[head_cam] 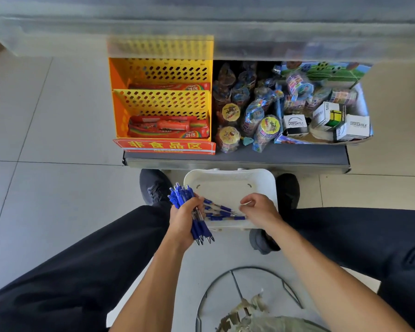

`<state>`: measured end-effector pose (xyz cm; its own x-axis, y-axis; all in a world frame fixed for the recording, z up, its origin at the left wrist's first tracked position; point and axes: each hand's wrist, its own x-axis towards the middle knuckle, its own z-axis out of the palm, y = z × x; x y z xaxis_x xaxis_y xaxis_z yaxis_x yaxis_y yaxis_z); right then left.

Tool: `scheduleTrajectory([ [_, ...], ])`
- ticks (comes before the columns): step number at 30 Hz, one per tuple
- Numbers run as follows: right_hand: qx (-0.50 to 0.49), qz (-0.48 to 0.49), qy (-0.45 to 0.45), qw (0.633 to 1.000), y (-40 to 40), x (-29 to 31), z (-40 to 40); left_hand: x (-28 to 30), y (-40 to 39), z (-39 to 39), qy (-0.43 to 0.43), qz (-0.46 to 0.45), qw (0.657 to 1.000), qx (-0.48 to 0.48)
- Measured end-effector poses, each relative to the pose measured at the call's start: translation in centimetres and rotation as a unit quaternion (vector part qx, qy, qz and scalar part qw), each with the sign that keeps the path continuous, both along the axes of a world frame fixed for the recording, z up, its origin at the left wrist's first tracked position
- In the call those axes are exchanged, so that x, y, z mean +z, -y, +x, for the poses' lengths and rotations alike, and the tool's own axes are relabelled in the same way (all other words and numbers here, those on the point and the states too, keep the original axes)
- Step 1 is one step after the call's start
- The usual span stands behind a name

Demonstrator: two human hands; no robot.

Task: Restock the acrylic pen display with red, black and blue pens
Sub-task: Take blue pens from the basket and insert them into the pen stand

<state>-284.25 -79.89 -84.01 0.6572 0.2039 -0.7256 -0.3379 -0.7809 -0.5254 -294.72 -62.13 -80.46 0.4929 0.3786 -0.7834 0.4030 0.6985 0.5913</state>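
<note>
Because the blue pens (191,212) are light, stiff and smooth-barrelled, a loose bunch is judged likely to fan and slip; it is best taken around the middle of the barrels, above the rubbery grip sleeves. That is how the bundle is held: the left hand (184,218) is wrapped around it, metal tips pointing toward the body and clicker ends splayed toward the shelf.

Just to its right, a few loose blue pens (222,213) lie flat on the floor of a white basket (230,180), a perforated plastic tray with rounded corners, set on the tiled floor between two dark shoes. They are judged easy to roll, so a pinch at mid-barrel would serve.

At the basket's right side the right hand (258,209) is seen with fingers curled and fingertips drawn together over the pens; whether one is actually pinched cannot be told.

Beyond, from left to right, an orange and yellow perforated rack (162,99) of glossy candy packs, crinkly wrapped toys (247,111) and small cardboard boxes (328,121) fill the low shelf. No acrylic display is recognised, nor any red or black pens.
</note>
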Motion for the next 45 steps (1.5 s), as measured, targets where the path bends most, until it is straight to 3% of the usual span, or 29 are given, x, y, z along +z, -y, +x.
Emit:
scheduleTrajectory([
  [5,0.094,-0.070,-0.001,0.993,-0.5,-4.4,0.6,-0.8,-0.7,-0.2,0.015,-0.015,0.999,0.047],
  [15,0.231,-0.067,0.019,0.970,-5.0,-9.8,-0.7,-1.9,-1.3,-0.3,0.002,-0.020,0.998,0.053],
  [20,0.220,-0.107,0.007,0.970,-5.8,-11.4,-0.2,-2.4,-1.3,-0.5,-0.003,-0.018,0.998,0.052],
  [30,0.298,-0.143,-0.005,0.944,-5.0,-11.6,-0.1,-2.6,-1.3,-0.4,-0.009,-0.016,0.999,0.041],
  [38,0.265,-0.088,0.038,0.959,-4.3,-9.6,0.1,-2.4,-0.9,-0.6,-0.016,-0.005,0.999,0.049],
  [45,0.144,0.027,0.034,0.989,-3.7,-3.3,-0.6,-2.4,-0.3,0.3,-0.016,0.012,0.999,0.038],
])
